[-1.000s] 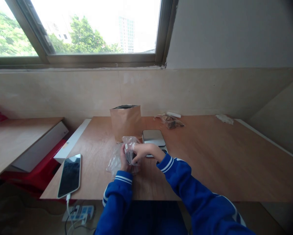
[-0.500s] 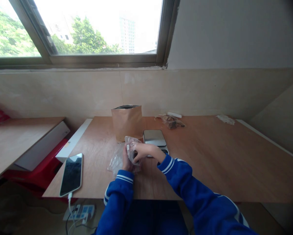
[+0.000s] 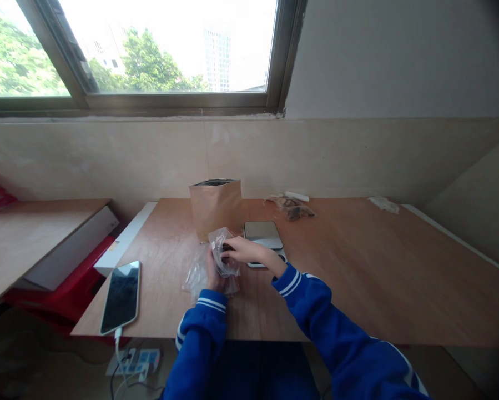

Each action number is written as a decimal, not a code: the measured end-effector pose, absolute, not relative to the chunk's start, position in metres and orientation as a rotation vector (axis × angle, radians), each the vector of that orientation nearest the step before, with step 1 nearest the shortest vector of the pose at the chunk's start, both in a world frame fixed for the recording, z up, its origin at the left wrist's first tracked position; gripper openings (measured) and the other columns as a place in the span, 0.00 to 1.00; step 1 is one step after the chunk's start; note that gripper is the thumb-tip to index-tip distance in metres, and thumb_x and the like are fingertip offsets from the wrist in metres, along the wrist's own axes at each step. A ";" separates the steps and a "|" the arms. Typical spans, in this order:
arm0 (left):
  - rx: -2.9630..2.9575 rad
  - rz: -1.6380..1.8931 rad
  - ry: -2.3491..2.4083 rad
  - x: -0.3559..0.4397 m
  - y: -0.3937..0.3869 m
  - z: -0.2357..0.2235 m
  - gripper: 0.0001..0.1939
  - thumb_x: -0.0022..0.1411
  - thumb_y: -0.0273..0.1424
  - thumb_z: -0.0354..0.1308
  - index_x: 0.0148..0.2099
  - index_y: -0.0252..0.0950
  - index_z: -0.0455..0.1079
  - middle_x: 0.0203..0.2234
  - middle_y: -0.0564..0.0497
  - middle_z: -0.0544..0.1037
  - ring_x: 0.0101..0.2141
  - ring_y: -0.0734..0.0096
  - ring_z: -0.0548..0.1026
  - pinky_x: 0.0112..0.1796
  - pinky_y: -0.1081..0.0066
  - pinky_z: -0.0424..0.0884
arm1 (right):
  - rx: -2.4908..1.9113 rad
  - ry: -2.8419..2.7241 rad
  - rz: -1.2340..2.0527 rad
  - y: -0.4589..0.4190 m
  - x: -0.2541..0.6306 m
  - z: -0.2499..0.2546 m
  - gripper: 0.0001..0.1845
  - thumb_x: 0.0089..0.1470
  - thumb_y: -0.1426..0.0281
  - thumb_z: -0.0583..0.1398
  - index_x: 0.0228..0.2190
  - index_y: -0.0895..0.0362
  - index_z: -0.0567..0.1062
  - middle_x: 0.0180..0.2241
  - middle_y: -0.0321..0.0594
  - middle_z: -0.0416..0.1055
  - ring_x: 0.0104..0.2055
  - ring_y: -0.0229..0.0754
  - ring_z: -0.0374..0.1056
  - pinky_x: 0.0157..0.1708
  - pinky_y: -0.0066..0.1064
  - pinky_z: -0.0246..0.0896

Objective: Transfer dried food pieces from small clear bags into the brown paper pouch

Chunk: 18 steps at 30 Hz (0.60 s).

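Observation:
My left hand [image 3: 215, 271] is closed round a clear plastic bag [image 3: 221, 258] and holds it upright over the table. At the bag's opening is my right hand [image 3: 241, 249], its fingers pinched together just inside. Something small and dark shows by the fingertips, too little of it to name. Beneath and left of my hands lie more clear plastic bags [image 3: 197, 272]. A brown kraft paper pouch [image 3: 216, 211] stands behind them with its top open. To its right sits a small kitchen scale [image 3: 263, 234], its front partly covered by my right wrist.
A phone [image 3: 121, 297] with a white charging cable lies at the table's left front edge. Farther back are a clear bag with brown pieces [image 3: 294, 210], a white stick-like item [image 3: 296, 196] and a crumpled white wrapper [image 3: 383, 204]. A power strip [image 3: 135, 361] is below.
My right hand has drawn slightly up and back to the right, its fingers now nearer the bag's rim. The held bag has shifted a little up and left.

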<state>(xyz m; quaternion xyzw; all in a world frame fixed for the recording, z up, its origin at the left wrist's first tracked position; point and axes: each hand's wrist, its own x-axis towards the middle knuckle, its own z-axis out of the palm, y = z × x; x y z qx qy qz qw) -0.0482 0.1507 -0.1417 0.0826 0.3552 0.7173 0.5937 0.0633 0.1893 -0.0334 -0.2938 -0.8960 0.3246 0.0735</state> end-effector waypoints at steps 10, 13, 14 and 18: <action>0.295 1.696 0.853 -0.051 0.153 -0.142 0.14 0.61 0.40 0.54 0.44 0.38 0.73 0.26 0.51 0.76 0.21 0.74 0.69 0.24 0.74 0.68 | -0.835 -2.400 0.947 0.205 0.078 -0.006 0.12 0.61 0.73 0.56 0.46 0.60 0.72 0.45 0.46 0.75 0.45 0.42 0.72 0.46 0.32 0.65; 0.274 1.715 0.877 -0.051 0.151 -0.141 0.16 0.59 0.39 0.56 0.47 0.38 0.72 0.31 0.49 0.78 0.23 0.74 0.70 0.26 0.72 0.70 | -0.856 -2.246 0.952 0.218 0.075 0.013 0.14 0.62 0.72 0.53 0.50 0.59 0.66 0.44 0.45 0.74 0.35 0.37 0.72 0.39 0.29 0.67; 0.274 1.713 0.870 -0.051 0.151 -0.140 0.17 0.59 0.39 0.56 0.47 0.38 0.72 0.31 0.49 0.78 0.23 0.74 0.70 0.26 0.72 0.70 | -0.849 -2.179 0.932 0.223 0.072 0.020 0.15 0.63 0.72 0.53 0.51 0.59 0.63 0.45 0.45 0.73 0.33 0.36 0.72 0.37 0.29 0.67; 0.292 1.697 0.856 -0.051 0.151 -0.139 0.16 0.60 0.39 0.55 0.46 0.37 0.73 0.31 0.49 0.77 0.21 0.76 0.67 0.23 0.74 0.69 | -0.850 -1.991 0.626 0.241 0.053 0.049 0.16 0.64 0.70 0.50 0.53 0.56 0.59 0.43 0.44 0.73 0.37 0.40 0.72 0.41 0.32 0.66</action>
